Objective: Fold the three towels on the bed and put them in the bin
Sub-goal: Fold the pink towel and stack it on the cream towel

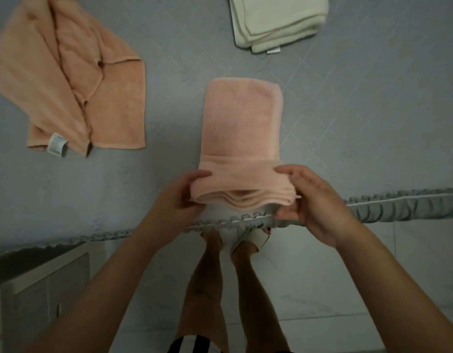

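Note:
A pink towel (242, 128), folded into a narrow strip, lies on the grey bed (360, 128) near its front edge. My left hand (178, 200) grips the near left corner of its layered end, and my right hand (314, 200) grips the near right corner, both lifting that end slightly off the bed. An orange towel (67, 80) lies loosely crumpled at the far left with a white label showing. A cream towel (278, 20), folded, rests at the top of the view. No bin is clearly identifiable.
The bed's ruffled grey edge (398, 207) runs across the view below my hands. A pale cabinet or box (42, 273) stands on the floor at the lower left. My legs and feet (233, 263) stand on light floor tiles (335, 301) against the bed.

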Available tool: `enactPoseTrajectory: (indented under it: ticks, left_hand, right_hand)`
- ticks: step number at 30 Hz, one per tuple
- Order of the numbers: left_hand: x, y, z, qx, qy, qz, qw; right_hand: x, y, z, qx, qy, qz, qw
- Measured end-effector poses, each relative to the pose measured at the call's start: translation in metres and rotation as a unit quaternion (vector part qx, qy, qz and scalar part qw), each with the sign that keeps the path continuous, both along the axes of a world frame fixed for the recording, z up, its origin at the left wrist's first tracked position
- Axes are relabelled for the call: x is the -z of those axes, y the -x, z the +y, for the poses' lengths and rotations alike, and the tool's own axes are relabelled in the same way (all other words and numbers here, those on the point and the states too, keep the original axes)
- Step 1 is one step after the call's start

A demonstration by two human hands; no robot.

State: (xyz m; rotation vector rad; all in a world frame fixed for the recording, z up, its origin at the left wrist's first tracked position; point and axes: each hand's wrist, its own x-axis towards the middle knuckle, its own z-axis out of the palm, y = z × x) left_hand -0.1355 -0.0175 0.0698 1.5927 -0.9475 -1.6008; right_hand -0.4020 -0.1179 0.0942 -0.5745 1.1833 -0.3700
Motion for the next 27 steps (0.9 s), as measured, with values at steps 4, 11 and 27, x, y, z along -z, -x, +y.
enactPoseTrajectory:
  ticks: [4,11,27]
  left_hand:
    - [0.002,-0.012,-0.061,-0.01,0.05,-0.134,0.99]
    - [0.041,-0.031,-0.186,0.014,0.068,-0.283,0.957]
    - [0.11,-0.031,-0.237,-0.129,0.018,-0.294,0.947]
  right_hand:
    - [0.0,-0.01,-0.054,0.02,-0.056,-0.14,0.988]
    - [0.04,-0.053,-0.137,-0.11,0.235,0.278,0.925]
    - [0.114,-0.09,-0.175,-0.03,0.294,0.454,0.84]
